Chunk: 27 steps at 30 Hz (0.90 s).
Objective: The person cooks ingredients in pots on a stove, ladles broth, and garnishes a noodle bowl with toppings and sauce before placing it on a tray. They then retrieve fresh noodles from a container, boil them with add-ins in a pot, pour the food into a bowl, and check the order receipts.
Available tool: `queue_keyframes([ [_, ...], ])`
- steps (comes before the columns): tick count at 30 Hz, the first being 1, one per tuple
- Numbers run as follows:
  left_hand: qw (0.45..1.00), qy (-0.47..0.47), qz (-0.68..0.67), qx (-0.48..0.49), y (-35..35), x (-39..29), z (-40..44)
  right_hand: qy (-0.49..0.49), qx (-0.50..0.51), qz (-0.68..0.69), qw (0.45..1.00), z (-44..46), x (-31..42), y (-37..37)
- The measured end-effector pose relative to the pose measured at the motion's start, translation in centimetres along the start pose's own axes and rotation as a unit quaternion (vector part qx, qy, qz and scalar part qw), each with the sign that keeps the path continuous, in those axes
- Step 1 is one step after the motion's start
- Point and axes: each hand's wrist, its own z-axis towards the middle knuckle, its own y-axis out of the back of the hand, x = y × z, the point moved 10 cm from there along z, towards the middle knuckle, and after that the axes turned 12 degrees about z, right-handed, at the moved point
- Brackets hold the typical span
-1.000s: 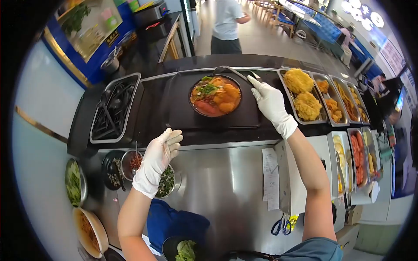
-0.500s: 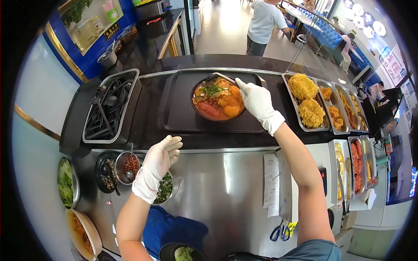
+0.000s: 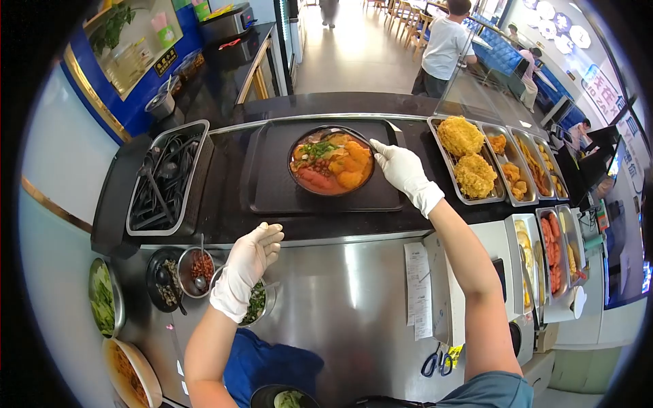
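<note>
A dark bowl (image 3: 331, 189) of red-broth food, with sausage, fried pieces and chopped greens, sits on a black tray (image 3: 272, 194). My right hand (image 3: 405, 173), in a white glove, is at the bowl's right rim with its fingertips pinched there. The thumb's exact contact is hard to see. My left hand (image 3: 250, 255), gloved too, hovers in front of the tray with bent, loosely extended fingers and nothing in it. Below its wrist, a metal bowl of chopped greens (image 3: 257, 302) is partly hidden. Beside that stands a bowl of diced red topping (image 3: 199, 265).
A basket of black utensils (image 3: 183, 217) stands left of the tray. To the right are trays of fried cutlets (image 3: 469, 156) and sausages (image 3: 552, 251). Paper slips (image 3: 418, 292) and scissors (image 3: 435, 360) lie on the steel counter. A person (image 3: 445, 51) stands beyond the counter.
The view has shifted slightly, and the bowl and tray appear lower and further left. My right hand stays at the bowl's rim. The person beyond the counter has moved to the right in view.
</note>
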Motion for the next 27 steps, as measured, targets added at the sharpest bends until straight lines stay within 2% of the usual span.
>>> queue_keyframes([
  [4,0.999,0.011,0.047,0.007,-0.5,1.6,2.1,-0.011,0.013,0.073,0.997,-1.0,-0.7,0.8],
  [7,0.999,0.032,-0.005,0.004,-1.5,3.2,4.8,-0.009,-0.001,0.174,0.985,-1.4,-2.9,-0.5],
  [9,0.989,0.066,-0.127,0.023,-3.0,5.1,6.2,-0.036,0.019,0.186,0.982,-2.3,-2.9,0.1],
  [11,0.986,0.06,-0.153,0.028,-4.0,5.7,7.0,-0.035,0.012,0.195,0.98,-3.3,-2.9,1.3],
  [13,0.972,0.042,-0.227,0.042,-5.1,5.0,8.1,-0.092,-0.088,0.202,0.971,-4.6,-4.2,4.7],
  [14,0.972,0.037,-0.226,0.044,-4.7,5.3,9.2,-0.088,-0.091,0.203,0.971,-5.1,-4.5,5.2],
  [16,0.965,0.008,-0.251,0.077,-4.7,5.1,10.9,-0.203,-0.131,0.374,0.895,-7.2,-7.6,6.0],
  [17,0.965,0.001,-0.249,0.084,-5.1,4.6,10.6,-0.21,-0.134,0.395,0.884,-7.9,-7.1,7.1],
  [19,0.984,-0.127,0.013,0.121,-6.4,2.4,9.0,-0.215,-0.134,0.427,0.868,-10.2,-5.2,9.2],
  [20,0.984,-0.13,0.014,0.121,-6.5,2.1,8.4,-0.213,-0.134,0.428,0.868,-11.5,-3.9,10.0],
  [22,0.981,0.035,-0.182,0.051,-5.9,4.5,7.7,-0.197,-0.145,0.469,0.848,-14.2,-1.4,11.5],
  [23,0.981,0.034,-0.182,0.052,-6.3,4.0,5.9,-0.195,-0.125,0.49,0.841,-15.6,-0.3,11.5],
  [25,0.997,0.012,-0.027,0.072,-6.2,2.6,0.3,-0.197,-0.079,0.525,0.824,-18.5,2.5,11.1],
  [26,0.997,0.01,-0.027,0.068,-5.8,1.7,-3.3,-0.2,-0.061,0.561,0.801,-19.9,3.5,10.2],
  [27,0.996,-0.019,0.042,0.075,-5.7,0.4,-7.4,-0.177,-0.034,0.547,0.817,-20.9,5.2,9.9],
])
